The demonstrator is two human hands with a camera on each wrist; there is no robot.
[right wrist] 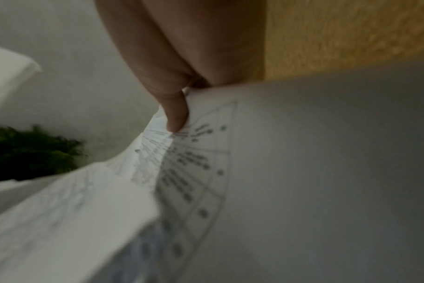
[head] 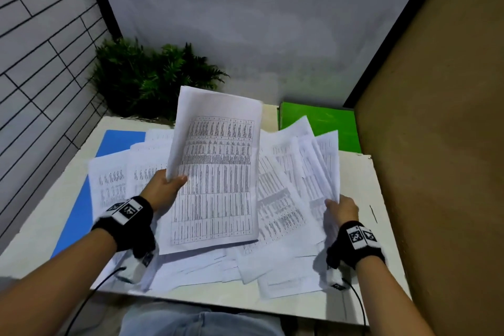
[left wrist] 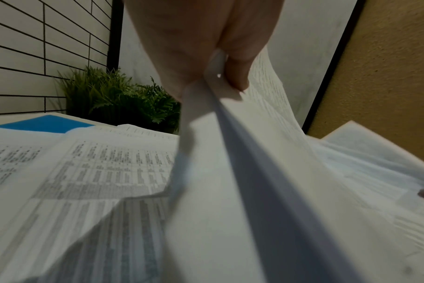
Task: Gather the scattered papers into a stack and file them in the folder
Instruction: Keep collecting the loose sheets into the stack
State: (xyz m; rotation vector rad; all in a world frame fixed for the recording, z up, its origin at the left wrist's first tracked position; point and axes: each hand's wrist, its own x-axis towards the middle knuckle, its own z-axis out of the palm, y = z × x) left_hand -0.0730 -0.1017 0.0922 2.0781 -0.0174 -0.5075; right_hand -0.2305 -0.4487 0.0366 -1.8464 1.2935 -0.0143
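Note:
White printed papers [head: 275, 215] lie scattered over the middle of the table. My left hand [head: 167, 185] pinches the left edge of a raised bundle of sheets [head: 215, 172], thumb on top; the left wrist view shows the same bundle [left wrist: 242, 172] gripped in that hand [left wrist: 213, 76]. My right hand [head: 339, 207] holds a fanned bunch of sheets [head: 316, 161] lifted at the right; close up, the right hand [right wrist: 179, 107] pinches that bunch [right wrist: 194, 162]. A blue folder [head: 81, 199] lies partly under the papers at the left, and a green folder [head: 327, 123] lies at the back right.
A potted green plant [head: 147, 76] stands at the table's back left corner. A tiled wall runs along the left, a brown board [head: 436, 117] along the right. The white table [head: 41, 226] shows bare at its left and right edges.

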